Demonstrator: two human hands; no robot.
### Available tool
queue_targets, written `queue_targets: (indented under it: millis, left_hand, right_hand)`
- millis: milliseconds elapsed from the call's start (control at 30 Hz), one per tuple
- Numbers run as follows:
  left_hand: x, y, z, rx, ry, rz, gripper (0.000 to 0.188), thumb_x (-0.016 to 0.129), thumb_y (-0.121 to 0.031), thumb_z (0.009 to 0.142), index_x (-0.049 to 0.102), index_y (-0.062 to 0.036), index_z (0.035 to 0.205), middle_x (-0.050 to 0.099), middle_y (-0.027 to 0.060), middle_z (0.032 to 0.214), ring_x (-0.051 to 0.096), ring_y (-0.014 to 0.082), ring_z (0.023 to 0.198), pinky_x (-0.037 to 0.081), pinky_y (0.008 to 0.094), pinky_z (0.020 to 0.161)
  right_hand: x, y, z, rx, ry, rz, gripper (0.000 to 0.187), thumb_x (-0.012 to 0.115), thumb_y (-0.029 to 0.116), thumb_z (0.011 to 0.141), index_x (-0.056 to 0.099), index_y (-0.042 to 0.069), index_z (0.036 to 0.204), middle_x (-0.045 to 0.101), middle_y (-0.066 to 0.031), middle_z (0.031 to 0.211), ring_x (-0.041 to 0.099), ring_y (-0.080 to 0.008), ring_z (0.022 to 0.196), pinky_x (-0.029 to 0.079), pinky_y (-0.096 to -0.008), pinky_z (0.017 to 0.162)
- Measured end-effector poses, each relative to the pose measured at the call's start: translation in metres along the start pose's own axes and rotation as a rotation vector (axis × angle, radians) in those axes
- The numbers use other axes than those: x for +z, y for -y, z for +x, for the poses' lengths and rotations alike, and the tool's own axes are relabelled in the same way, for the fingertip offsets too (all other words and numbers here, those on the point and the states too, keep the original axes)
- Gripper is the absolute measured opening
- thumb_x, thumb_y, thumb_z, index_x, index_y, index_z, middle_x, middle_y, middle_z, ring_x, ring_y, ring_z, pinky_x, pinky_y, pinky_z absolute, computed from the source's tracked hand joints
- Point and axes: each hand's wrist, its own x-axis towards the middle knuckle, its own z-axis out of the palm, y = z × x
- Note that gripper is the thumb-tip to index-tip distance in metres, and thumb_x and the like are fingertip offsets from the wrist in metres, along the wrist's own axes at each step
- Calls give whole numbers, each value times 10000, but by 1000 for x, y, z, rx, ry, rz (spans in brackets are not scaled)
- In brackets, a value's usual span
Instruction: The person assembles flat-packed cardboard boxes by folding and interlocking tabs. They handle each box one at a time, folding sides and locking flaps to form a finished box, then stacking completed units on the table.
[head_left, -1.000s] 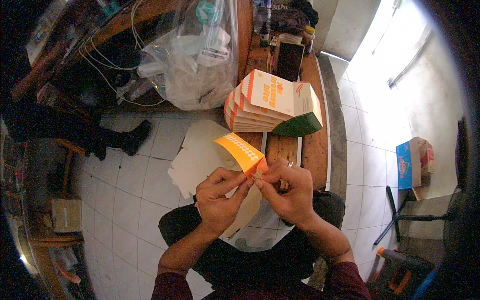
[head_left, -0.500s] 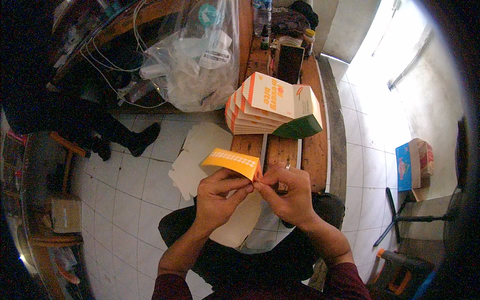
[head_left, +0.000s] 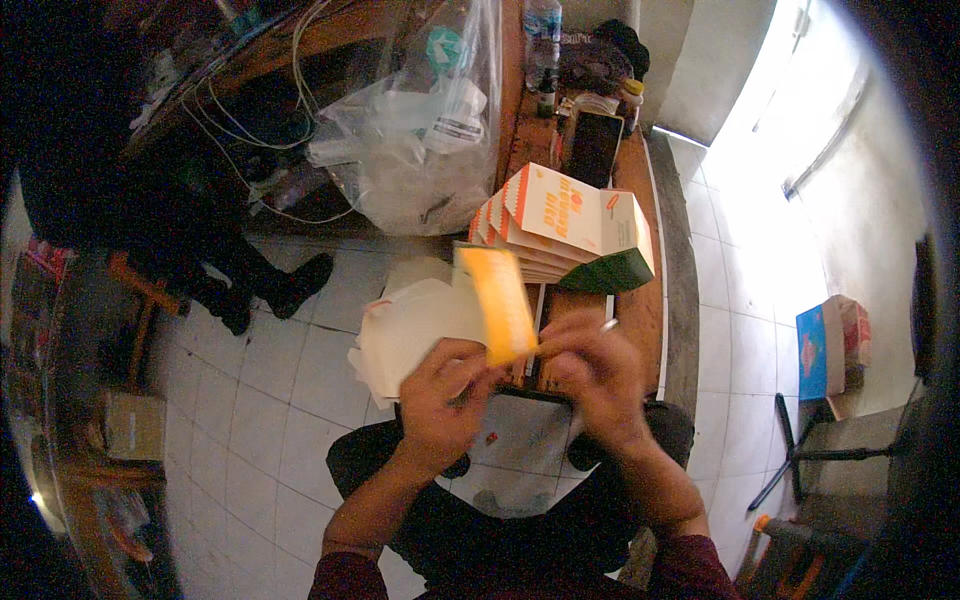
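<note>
Swung up from its leftward slant half a second ago, the yellow card piece now stands nearly on end, and the pale sheet that lay beneath the hands no longer shows there. From where I stand, the left hand pinches its lower end between thumb and fingers. The right hand is smeared by motion beside the lower right corner, its fingers bunched close; I can't tell whether they grip the card. That piece is up in the air, just short of the near end of the wooden bench.

Several cartons, already shaped, sit nested one in another as a carton stack on the bench, while pale flat card lies to the left of the hands. By my judgement the yellow piece is mid-handling, not yet set down. Behind, a clear plastic bag holds whitish, crumpled-looking stuff, and a clear bottle stands at the bench's far end.
</note>
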Motion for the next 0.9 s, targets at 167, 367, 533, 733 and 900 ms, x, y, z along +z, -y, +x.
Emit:
queue_targets:
  millis: [167, 367, 533, 733, 900]
  left_hand:
    - [13, -16, -2, 451, 397, -38, 263, 684, -59, 600, 593, -67, 847, 555, 85, 848, 582, 292, 808, 453, 416, 781]
    - [6, -31, -9, 612, 406, -235, 179, 656, -154, 660, 560, -81, 793, 523, 77, 812, 560, 263, 760, 430, 421, 767]
    - [-10, -21, -12, -104, -177, 307, 296, 463, -337, 900, 573, -91, 1023, 580, 115, 953, 570, 268, 897, 455, 395, 820]
    - [29, 24, -17, -560, -209, -884, 505, 235, -472, 986, 451, -70, 1202, 552, 100, 1083, 537, 221, 1015, 438, 382, 897]
    - [36, 15, -20, -398, -72, -779, 483, 291, -467, 993, 426, -53, 1201, 523, 106, 1038, 514, 167, 968, 417, 330, 863]
  right_hand:
    - [-40, -29, 14, 245, -76, 575, 528, 627, 286, 857, 481, 22, 1290, 618, -113, 1126, 533, -210, 1096, 382, -359, 971]
    - [-39, 10, 16, 465, -75, 410, 418, 598, 133, 862, 511, 5, 1251, 621, -85, 1114, 555, -169, 1028, 431, -321, 915]
    - [-35, -27, 5, 351, -7, 204, 335, 579, 122, 869, 535, 5, 1180, 633, -118, 1047, 588, -217, 957, 449, -329, 876]
    - [25, -40, -17, 154, 23, 298, 308, 591, 311, 882, 566, 7, 922, 607, -141, 775, 624, -295, 807, 481, -383, 687]
    - [5, -24, -9, 150, 34, 27, 454, 493, 430, 946, 615, 3, 852, 529, 17, 589, 540, -119, 562, 439, -284, 524]
